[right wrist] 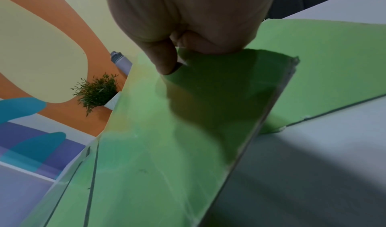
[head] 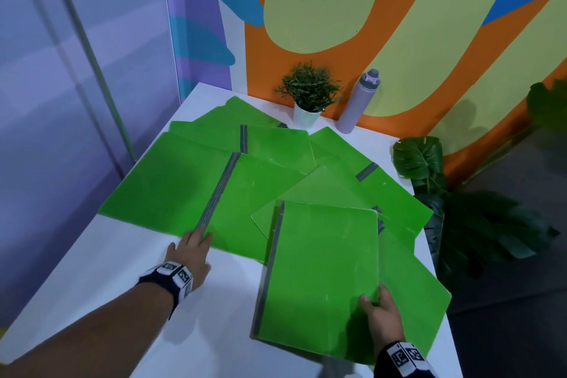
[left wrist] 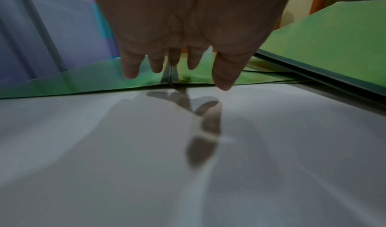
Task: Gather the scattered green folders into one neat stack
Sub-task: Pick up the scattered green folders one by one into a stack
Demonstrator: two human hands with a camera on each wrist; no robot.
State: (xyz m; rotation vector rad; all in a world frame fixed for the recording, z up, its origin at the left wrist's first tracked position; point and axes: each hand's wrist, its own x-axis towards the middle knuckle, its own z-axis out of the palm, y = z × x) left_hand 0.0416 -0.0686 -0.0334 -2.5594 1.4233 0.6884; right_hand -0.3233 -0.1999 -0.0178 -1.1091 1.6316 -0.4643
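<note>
Folders (head: pixel 270 163) fanned, overlapping, on table (head: pixel 132 279). Right hand (head: pixel 382 311) pinching lifted folder (head: pixel 322 273) at near right edge, thumb on top. Left hand (head: pixel 191 250) fingers straight, over spine (head: pixel 214 193) end, possibly touching.

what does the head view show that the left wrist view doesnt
Only the head view shows the right hand pinching the nearest green plastic folder, plus the small potted plant and the lilac water bottle.

Only the left wrist view shows the left hand's fingers from below, straight, above their shadow.

Both show the left hand at the grey-spined green folder on the white table.
</note>
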